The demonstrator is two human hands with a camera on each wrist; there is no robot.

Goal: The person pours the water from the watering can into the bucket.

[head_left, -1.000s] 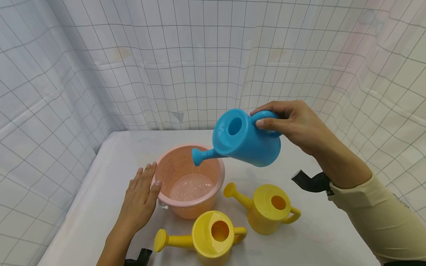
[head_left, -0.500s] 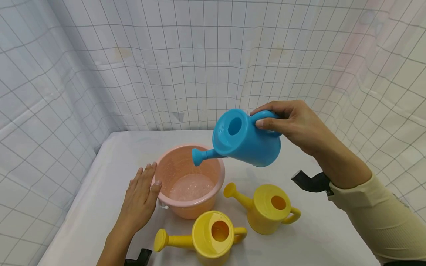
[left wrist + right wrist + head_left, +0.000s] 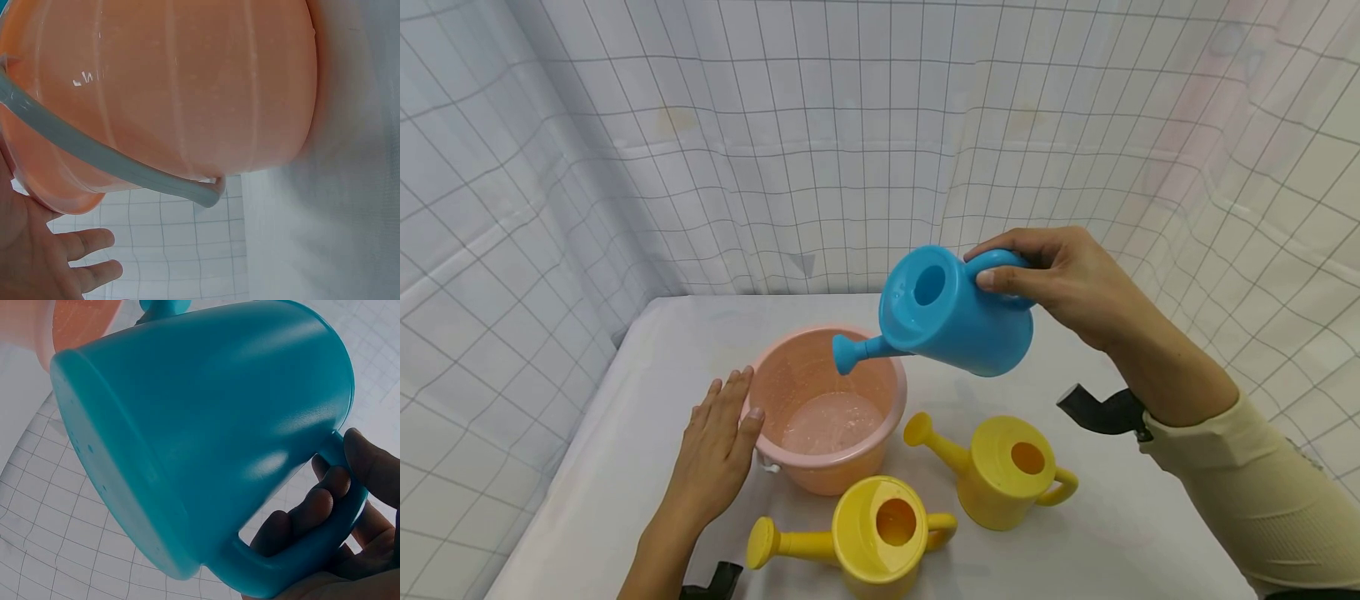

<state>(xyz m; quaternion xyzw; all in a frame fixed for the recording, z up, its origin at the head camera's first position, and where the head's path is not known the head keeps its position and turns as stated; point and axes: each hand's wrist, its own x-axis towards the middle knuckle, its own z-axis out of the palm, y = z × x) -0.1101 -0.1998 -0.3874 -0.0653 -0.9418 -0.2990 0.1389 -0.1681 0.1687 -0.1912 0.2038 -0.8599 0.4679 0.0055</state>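
Note:
My right hand (image 3: 1063, 283) grips the handle of a blue watering can (image 3: 973, 329), fingers curled round it in the right wrist view. The can is held in the air, tilted left, its spout head over the pink bucket (image 3: 891, 417). Shallow clear liquid with small bubbles lies in the bucket. At the bucket's left rim my left hand (image 3: 715, 450) rests with straight fingers; the left wrist view shows the hand beside the rim (image 3: 75, 203) and a grey handle (image 3: 119, 164) hanging along the bucket's side.
Two yellow watering cans stand on the white-covered table (image 3: 625, 400): a front can (image 3: 880, 558) close before the bucket, and a right-hand can (image 3: 1000, 492) with its spout toward the bucket. A white grid-patterned curtain (image 3: 865, 142) surrounds the table.

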